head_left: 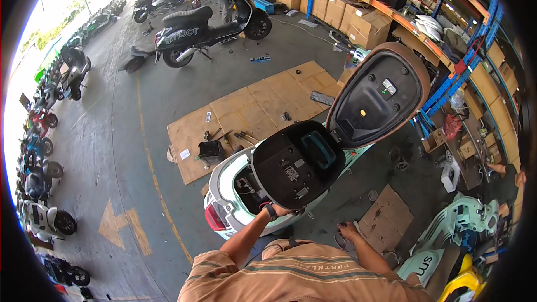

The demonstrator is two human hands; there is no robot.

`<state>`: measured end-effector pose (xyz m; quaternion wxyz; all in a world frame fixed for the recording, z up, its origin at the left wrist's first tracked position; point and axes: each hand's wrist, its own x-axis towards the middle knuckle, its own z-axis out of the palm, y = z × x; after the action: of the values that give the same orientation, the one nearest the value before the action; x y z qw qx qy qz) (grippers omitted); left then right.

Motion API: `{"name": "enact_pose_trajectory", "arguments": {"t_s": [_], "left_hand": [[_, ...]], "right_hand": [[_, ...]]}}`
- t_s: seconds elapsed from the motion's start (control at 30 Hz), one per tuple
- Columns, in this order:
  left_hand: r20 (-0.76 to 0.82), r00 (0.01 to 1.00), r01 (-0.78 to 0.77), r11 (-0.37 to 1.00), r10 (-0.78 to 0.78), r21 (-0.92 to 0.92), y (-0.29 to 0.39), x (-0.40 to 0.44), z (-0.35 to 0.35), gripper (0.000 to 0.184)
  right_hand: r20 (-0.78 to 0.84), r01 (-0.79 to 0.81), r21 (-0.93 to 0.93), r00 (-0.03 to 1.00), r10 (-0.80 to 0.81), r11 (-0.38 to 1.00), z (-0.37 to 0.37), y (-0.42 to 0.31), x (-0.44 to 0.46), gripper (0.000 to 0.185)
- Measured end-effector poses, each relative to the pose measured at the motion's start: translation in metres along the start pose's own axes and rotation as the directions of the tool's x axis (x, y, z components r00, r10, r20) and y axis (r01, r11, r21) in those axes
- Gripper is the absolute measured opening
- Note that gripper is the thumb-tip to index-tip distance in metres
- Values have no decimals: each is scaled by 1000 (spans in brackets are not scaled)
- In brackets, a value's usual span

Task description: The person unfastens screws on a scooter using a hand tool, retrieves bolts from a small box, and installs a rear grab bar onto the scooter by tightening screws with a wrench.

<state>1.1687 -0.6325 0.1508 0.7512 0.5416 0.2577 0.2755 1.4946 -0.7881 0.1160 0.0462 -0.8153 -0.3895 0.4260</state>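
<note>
Striped brown shirt (313, 279) is filling the foreground. Beside the raised seat (377, 100), the black storage tub (285, 176) is sitting askew on the mint scooter body (241, 219). Left hand (283, 211) is touching its near edge, fingers disappearing underneath; I cannot tell their closure. Right hand (349, 231) is hanging apart, fingers partly curling, contents unclear. Probably the tub is staying light, stiff, slightly slippery; 2 opposite rims are offering the surest hold.

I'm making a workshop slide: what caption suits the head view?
Left hand at the edge of a black plastic bucket on a mint-green scooter, its brown-edged black seat raised.
</note>
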Motion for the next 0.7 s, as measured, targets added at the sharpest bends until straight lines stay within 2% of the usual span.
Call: {"name": "enact_pose_trajectory", "arguments": {"t_s": [0.07, 0.1, 0.13, 0.17, 0.2, 0.23, 0.27, 0.33, 0.37, 0.4, 0.43, 0.47, 0.53, 0.57, 0.6, 0.63, 0.67, 0.7], "left_hand": [[49, 992, 117, 993, -117, 3, 41, -8, 14, 16], [29, 989, -135, 830, 143, 541, 61, -14, 22, 16], [31, 990, -134, 830, 139, 542, 58, -17, 28, 16], [-22, 958, -174, 643, 284, 746, 50, -23, 37, 16], [-45, 945, -148, 545, 324, 825, 62, -28, 47, 17], [-68, 929, -107, 441, 363, 891, 74, -33, 56, 19], [-71, 930, -103, 440, 362, 892, 78, -34, 58, 19], [-127, 992, 116, 288, 19, 950, 81, -37, 58, 22], [-131, 991, 120, 289, 19, 950, 78, -39, 56, 22], [-26, 996, 7, 208, 87, 978, 70, -40, 51, 26], [84, 986, -102, 118, 146, 988, 65, -42, 46, 30], [80, 986, -97, 119, 144, 988, 65, -44, 39, 30], [353, 898, -403, 165, 262, 900, 68, -46, 21, 27], [434, 873, -468, 127, 222, 875, 73, -46, 13, 28], [435, 874, -467, 131, 216, 874, 70, -48, 8, 28], [493, 801, -541, 59, 339, 839, 65, -47, 3, 28], [552, 701, -610, -22, 452, 792, 63, -46, 0, 28], [512, 733, -597, 62, 448, 800, 75, -49, 7, 30]], "right_hand": [[13, -49, 70, 999, 49, 996, 1, -5, -27, 36], [42, -94, 117, 995, 90, 989, 0, -8, -38, 36], [44, -97, 120, 995, 92, 988, 6, 3, -36, 36], [84, -194, 172, 980, 182, 966, 18, 25, -32, 37], [127, -289, 218, 956, 266, 932, 28, 48, -28, 38], [104, -261, 139, 963, 248, 955, 33, 63, -29, 39], [82, -233, 60, 970, 228, 971, 37, 79, -32, 39], [86, -206, 29, 975, 203, 978, 62, 139, -20, 41], [88, -178, -1, 980, 178, 984, 68, 154, -15, 42], [91, -177, -5, 980, 177, 984, 64, 152, -20, 42], [148, -250, 7, 958, 246, 968, 59, 148, -26, 41], [205, -322, 13, 928, 312, 947, 56, 144, -27, 40], [154, -324, 56, 937, 313, 944, 53, 131, -24, 38], [101, -327, 102, 943, 318, 939, 53, 127, -23, 35], [126, -336, 180, 940, 317, 925, 53, 120, -18, 33], [149, -346, 260, 937, 317, 901, 51, 111, -14, 31], [133, -308, 261, 950, 282, 915, 43, 91, -14, 30], [108, -273, 269, 961, 253, 924, 36, 76, -18, 29]]}}
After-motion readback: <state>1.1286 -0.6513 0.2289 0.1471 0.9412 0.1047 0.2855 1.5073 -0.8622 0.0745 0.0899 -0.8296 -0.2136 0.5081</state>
